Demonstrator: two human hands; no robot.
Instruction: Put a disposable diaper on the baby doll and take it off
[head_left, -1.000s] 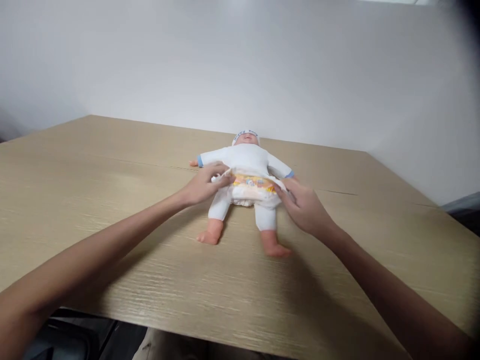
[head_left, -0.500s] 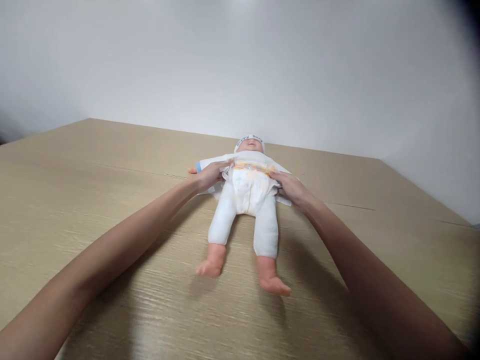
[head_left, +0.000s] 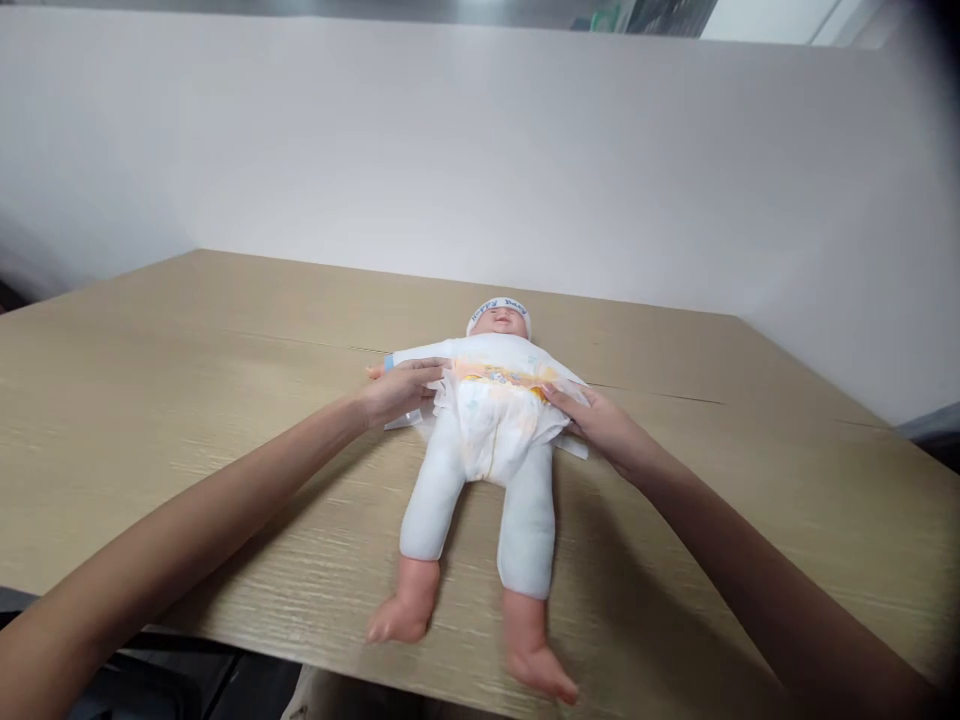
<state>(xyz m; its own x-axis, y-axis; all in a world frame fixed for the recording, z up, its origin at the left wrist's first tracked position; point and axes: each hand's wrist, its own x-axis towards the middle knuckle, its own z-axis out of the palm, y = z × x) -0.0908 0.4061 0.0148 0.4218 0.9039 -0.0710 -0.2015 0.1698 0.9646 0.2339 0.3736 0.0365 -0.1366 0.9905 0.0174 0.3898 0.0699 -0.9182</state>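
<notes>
A baby doll (head_left: 480, 520) in white clothes and a lettered white headband lies on its back, feet towards me. A white diaper (head_left: 491, 425) with an orange patterned waistband covers its front from belly to crotch. At the diaper's left edge, my left hand (head_left: 403, 390) pinches the ruffled side, its fingertips partly hidden. My right hand (head_left: 600, 422) grips the opposite edge, thumb on top by the waistband. White side tabs stick out below both hands.
The doll lies on a wide wooden table (head_left: 247, 400) with thin seams in its top. A pale partition (head_left: 450, 150) stands behind it. The table's near edge shows at the bottom, with dark items below it.
The view has tipped and drawn back, showing the table's near edge and the space above the partition. My left hand has moved slightly outward; both hands remain at the diaper's sides.
</notes>
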